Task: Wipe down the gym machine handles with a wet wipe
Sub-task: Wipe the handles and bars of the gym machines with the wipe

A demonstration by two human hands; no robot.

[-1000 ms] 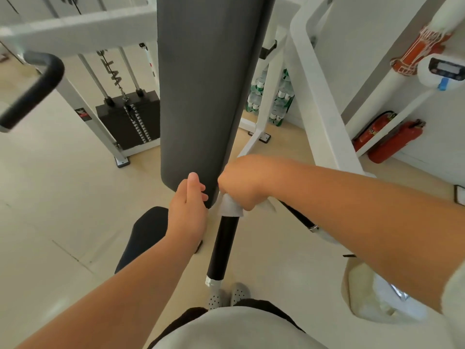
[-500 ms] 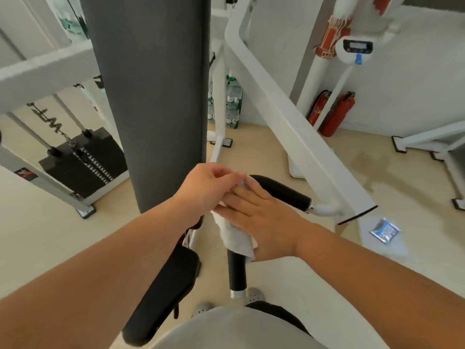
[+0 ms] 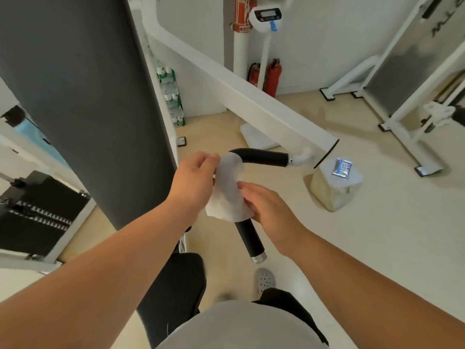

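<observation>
Your two grips pinch one wet wipe point(image 3: 227, 195): left grip point(image 3: 198, 177) at its top edge, right grip point(image 3: 270, 206) lower down. Between them it drapes over the bend of one black handle point(image 3: 263, 157). One wipe packet point(image 3: 342, 168) lies well right of your right grip.

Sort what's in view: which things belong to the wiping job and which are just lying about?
In the job: wet wipe, black handle, left hand and right hand, both holding the wipe.
Lying about: fire extinguishers, bottled water packs, weight stack, blue packet.

Two red fire extinguishers point(image 3: 273, 76) by the far wall — stacked water bottles point(image 3: 171, 95) to their left.
</observation>
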